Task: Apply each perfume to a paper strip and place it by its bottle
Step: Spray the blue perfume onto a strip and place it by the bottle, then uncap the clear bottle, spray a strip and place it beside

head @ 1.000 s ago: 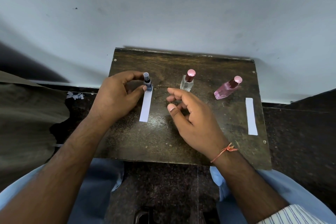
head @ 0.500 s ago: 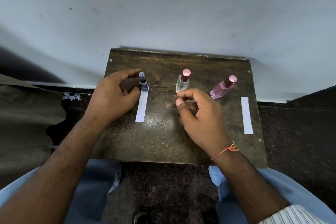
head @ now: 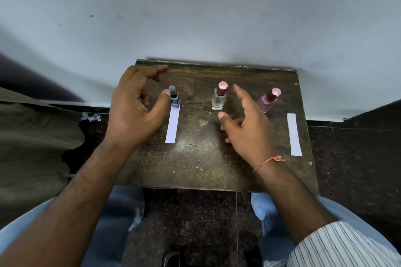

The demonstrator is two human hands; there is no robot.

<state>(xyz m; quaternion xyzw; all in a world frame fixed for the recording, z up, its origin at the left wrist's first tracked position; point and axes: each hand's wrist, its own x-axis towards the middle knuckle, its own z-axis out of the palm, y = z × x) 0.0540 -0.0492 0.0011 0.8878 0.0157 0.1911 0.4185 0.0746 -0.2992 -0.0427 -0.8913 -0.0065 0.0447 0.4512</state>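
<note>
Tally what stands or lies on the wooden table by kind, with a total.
Perfume bottles: 3 (small blue glass bottle, clear glass bottle with pink cap, pink glass bottle with pink cap)
White paper strips: 2 (one at the blue bottle, one near the right edge)
Total: 5

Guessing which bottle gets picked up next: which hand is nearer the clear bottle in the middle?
Right. The right hand is spread open just right of the clear bottle, nearly touching. The left hand is farther left, beside the blue bottle.

Single head-worn wide-angle view, looking forward and steeply down, close over small table (head: pixel 217 171), facing wall (head: pixel 195 17)
</note>
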